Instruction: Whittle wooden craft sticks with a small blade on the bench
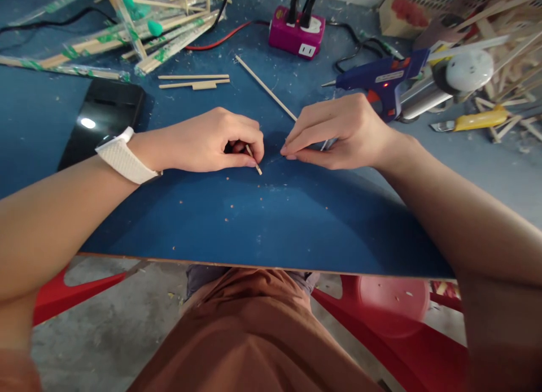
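Observation:
My left hand (215, 140) rests on the blue table (271, 222), fingers curled round a short thin wooden stick (254, 160) whose tip pokes out toward me. My right hand (334, 133) lies a little to the right, fingers pressed together on a thin pale object (325, 145) that I cannot make out. A long thin stick (265, 87) runs from behind the right hand toward the back. A white watch strap (122, 157) is on my left wrist.
A blue glue gun (376, 78) lies behind my right hand. Also at the back are a magenta power strip (296, 36), a black phone (105, 118) at left, bundles of wrapped sticks (127, 42), loose sticks (195, 81) and a yellow knife (478, 121). Red stools stand under the table edge.

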{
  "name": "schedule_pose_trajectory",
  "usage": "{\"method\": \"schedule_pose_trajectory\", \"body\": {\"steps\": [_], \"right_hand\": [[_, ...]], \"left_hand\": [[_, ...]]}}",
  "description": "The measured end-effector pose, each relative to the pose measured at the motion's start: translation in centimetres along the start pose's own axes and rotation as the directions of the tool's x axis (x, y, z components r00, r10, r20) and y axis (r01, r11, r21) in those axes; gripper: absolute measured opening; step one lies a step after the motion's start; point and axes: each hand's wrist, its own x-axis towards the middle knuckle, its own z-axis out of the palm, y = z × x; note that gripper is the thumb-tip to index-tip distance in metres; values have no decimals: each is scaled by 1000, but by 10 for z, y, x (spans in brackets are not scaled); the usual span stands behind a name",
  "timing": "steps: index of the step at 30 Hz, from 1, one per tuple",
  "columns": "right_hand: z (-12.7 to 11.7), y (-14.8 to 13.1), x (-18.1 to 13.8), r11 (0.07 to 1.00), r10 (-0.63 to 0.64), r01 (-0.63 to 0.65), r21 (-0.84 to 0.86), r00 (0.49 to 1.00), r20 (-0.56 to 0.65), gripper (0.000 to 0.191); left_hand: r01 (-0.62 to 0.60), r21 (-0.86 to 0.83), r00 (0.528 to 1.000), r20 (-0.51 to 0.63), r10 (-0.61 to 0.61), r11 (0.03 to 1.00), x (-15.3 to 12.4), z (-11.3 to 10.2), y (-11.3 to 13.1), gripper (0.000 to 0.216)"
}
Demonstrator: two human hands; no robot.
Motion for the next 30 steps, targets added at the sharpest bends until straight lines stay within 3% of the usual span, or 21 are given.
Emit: {"method": "schedule_pose_trajectory", "body": {"steps": [6, 12, 15, 18, 23, 30], "right_hand": [[15, -5, 1, 997, -73, 73, -6, 993, -96, 16], [27, -12, 1, 996, -44, 39, -77, 997, -67, 21], [18, -11, 2, 991, -69, 69, -112, 998, 3, 20], [1, -8, 2, 998, 1, 6, -69, 996, 89, 30], [-11, -1, 1, 996, 77, -80, 37, 995, 71, 31], [16, -8, 4, 993, 102, -101, 57, 995, -16, 33]], "left_hand": [[22, -10, 1000, -1, -22, 1000, 2, 0, 3, 29], [18, -25, 1000, -6, -18, 1000, 3, 0, 2, 28], [25, -24, 1000, 1, -25, 999, 3, -1, 1, 30], [29, -11, 1000, 5, -29, 1000, 3, -1, 1, 36], [19, -8, 1000, 22, -19, 1000, 3, -1, -1, 36], [30, -16, 999, 25, -29, 999, 4, 3, -1, 30]]}}
